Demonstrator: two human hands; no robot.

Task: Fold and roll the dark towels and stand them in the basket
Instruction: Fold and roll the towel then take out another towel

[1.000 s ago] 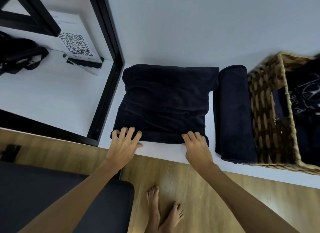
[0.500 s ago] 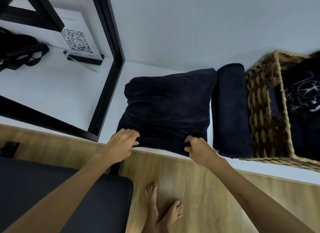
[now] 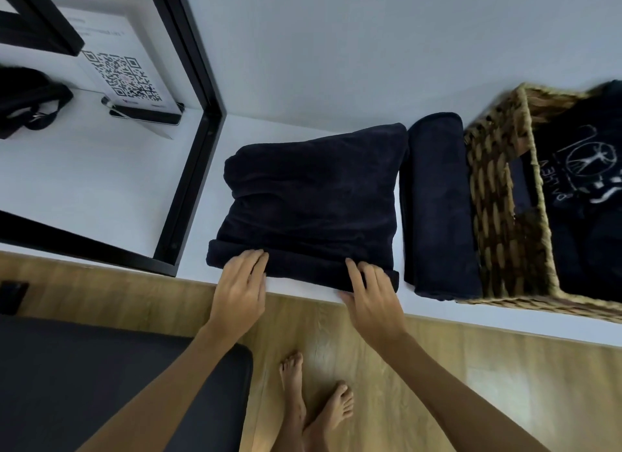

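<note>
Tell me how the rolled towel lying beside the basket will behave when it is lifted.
The rolled towel is soft cloth lying loose, so it would probably sag if lifted by one end. Nothing visibly binds it, so it may unroll. Lying against the basket, it seems unlikely to roll that way.

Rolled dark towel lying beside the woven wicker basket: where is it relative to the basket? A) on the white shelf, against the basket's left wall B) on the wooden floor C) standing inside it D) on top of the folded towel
A: the rolled dark towel lies flat on the white shelf, between the woven wicker basket and the folded dark towel whose near edge both hands are rolling.
</note>
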